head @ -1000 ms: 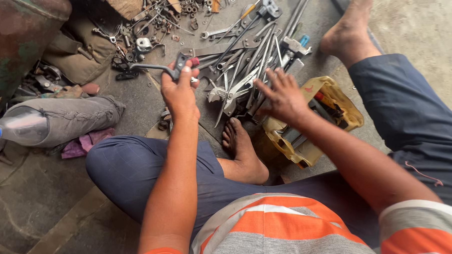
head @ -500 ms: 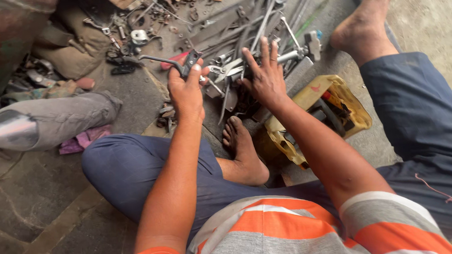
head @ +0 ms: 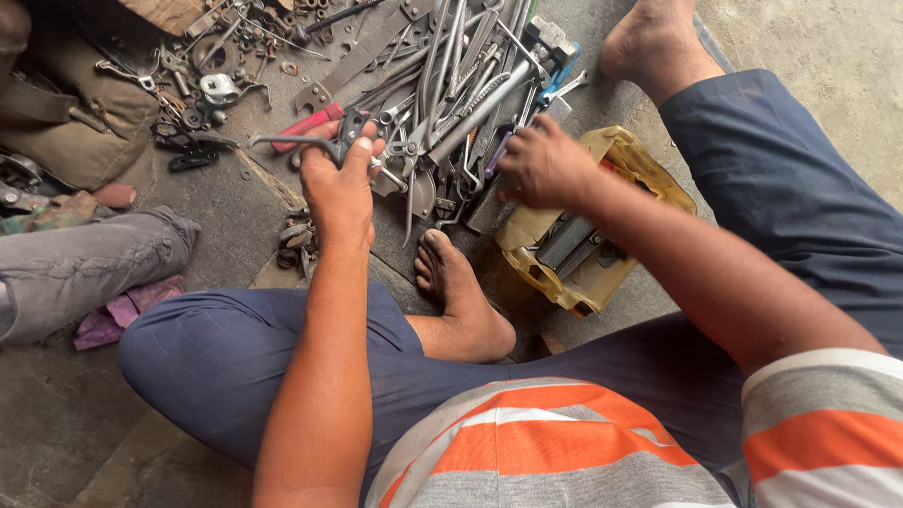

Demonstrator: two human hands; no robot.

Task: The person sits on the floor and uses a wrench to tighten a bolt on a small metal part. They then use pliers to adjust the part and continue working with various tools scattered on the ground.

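I sit on the floor with a heap of metal hand tools (head: 445, 74) spread before me. My left hand (head: 341, 183) grips a pair of pliers with red handles (head: 312, 124), held above the floor at the heap's left edge. My right hand (head: 543, 166) reaches into the near side of the heap, its fingers curled over the spanners and rods there; whether it holds one I cannot tell. My bare left foot (head: 463, 294) lies just below the tools.
A yellow-wrapped metal part (head: 581, 249) lies beside my right hand. Small nuts, rings and scrap (head: 215, 72) litter the upper left. A grey cloth bundle (head: 62, 268) and a pink rag (head: 123, 311) lie left. My right foot (head: 654, 37) rests at the heap's far right.
My left hand stays on the pliers while my right hand drew back from the middle of the heap toward its near right edge. The view shifted closer and downward.
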